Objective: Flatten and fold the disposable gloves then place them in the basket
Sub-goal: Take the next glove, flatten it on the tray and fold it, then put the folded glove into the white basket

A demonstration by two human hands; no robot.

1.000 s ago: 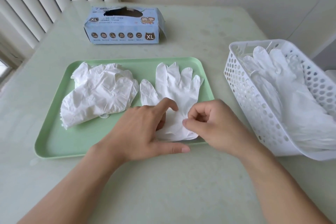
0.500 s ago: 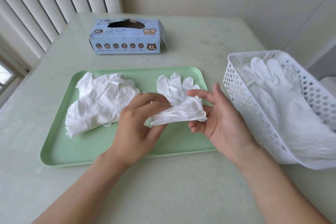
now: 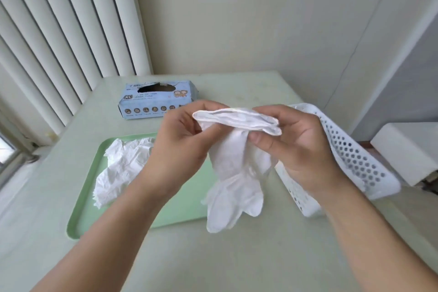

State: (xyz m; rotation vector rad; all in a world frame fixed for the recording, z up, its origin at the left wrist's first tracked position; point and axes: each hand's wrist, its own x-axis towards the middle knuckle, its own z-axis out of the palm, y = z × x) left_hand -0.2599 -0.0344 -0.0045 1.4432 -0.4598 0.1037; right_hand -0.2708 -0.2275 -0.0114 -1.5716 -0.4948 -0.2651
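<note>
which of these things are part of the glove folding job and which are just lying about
Part of the job:
held glove, gripped by left hand and right hand
crumpled gloves on green tray
white basket

Lying about:
glove box
white block

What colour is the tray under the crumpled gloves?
Pale mint green: the tray, seen in the head view, the only one given.

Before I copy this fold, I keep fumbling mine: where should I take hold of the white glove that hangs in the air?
Take the glove by its cuff rim, one pinch at each end from either side, as the left hand and right hand do. The open cuff is uppermost, so the fingers hang straight down.
</note>
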